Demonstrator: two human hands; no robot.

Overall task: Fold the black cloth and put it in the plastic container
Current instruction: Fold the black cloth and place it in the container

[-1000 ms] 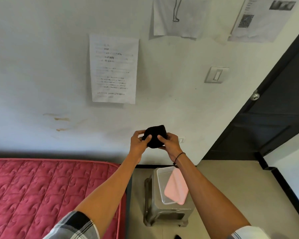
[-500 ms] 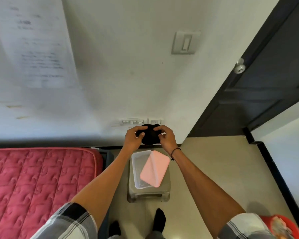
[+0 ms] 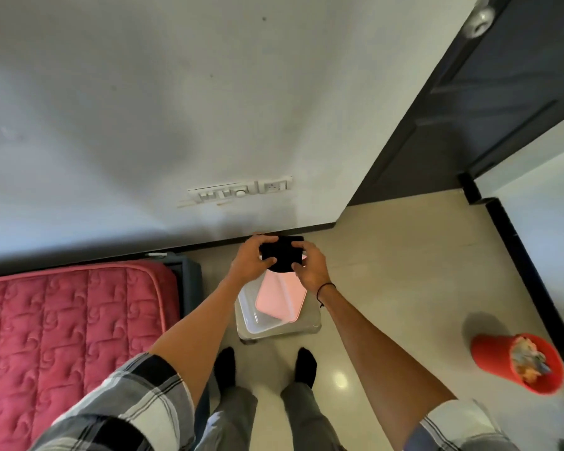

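The black cloth [image 3: 282, 253] was bunched into a small, soft, matte bundle, wider than tall, its long axis running left to right between the person's hands. The left hand [image 3: 249, 259] clasped its left end, thumb across the front and fingers curled behind. The right hand [image 3: 308, 262] gripped the right end the same way, a thin dark cord around that wrist. The bundle was held in the air, above the far end of the plastic container [image 3: 254, 315].

That container was a clear, glossy, rectangular tub with rounded corners, its long side running away from the person. A smooth pink lid [image 3: 280, 296] lay tilted across its opening, covering the right part and leaving a strip of the left side uncovered; what showed of the inside looked bare. The tub sat on a low grey stool [image 3: 310, 325] on the pale, shiny floor.

To the left lay a red quilted mattress [image 3: 62, 327] stitched in swirls. To the right, well apart, stood a round orange bin [image 3: 492, 356] holding crumpled scraps. The person's feet wore black socks, just before the stool.
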